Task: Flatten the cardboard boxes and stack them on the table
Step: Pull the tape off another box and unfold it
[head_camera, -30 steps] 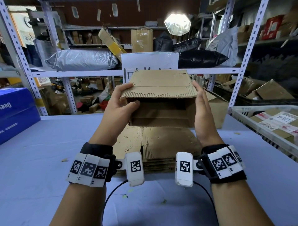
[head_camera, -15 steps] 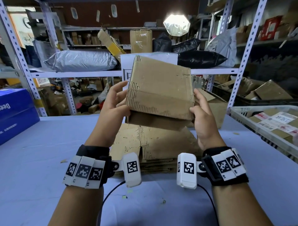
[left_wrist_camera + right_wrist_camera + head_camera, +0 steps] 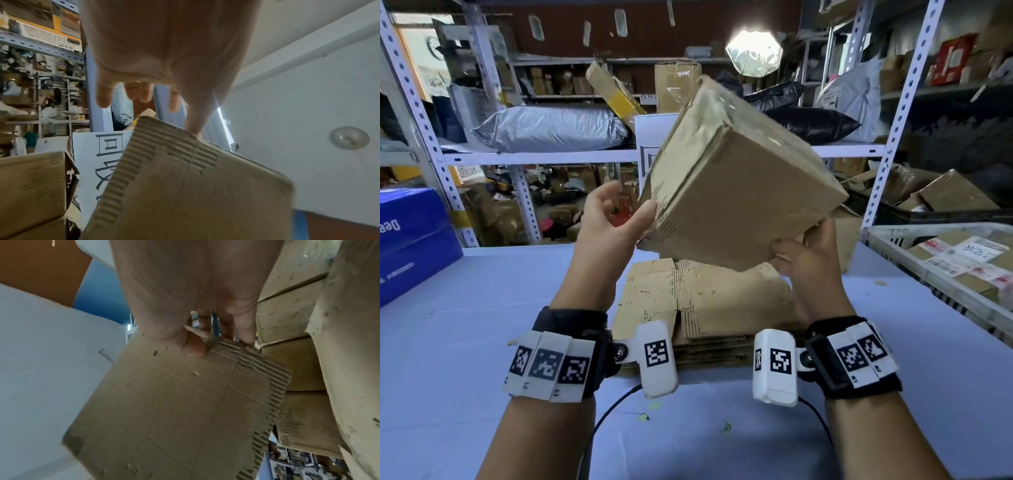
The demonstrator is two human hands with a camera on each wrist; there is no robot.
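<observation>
Fingers (image 3: 782, 255) of my right hand (image 3: 808, 253) pinch the tilted cardboard box (image 3: 732, 192), left hand (image 3: 613, 219) spread, thumb bracing; box unflattened above stack (image 3: 705, 301) on worktop (image 3: 448, 342), likely collapse next.

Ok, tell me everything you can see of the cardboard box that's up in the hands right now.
The cardboard box is plain brown corrugated board, worn, with clear tape glinting along its upper edge. Not yet flattened, it is held tilted in the air above the stack of flattened cardboard. The left hand touches its lower left edge with the thumb; the right hand pinches its lower right corner.
</observation>
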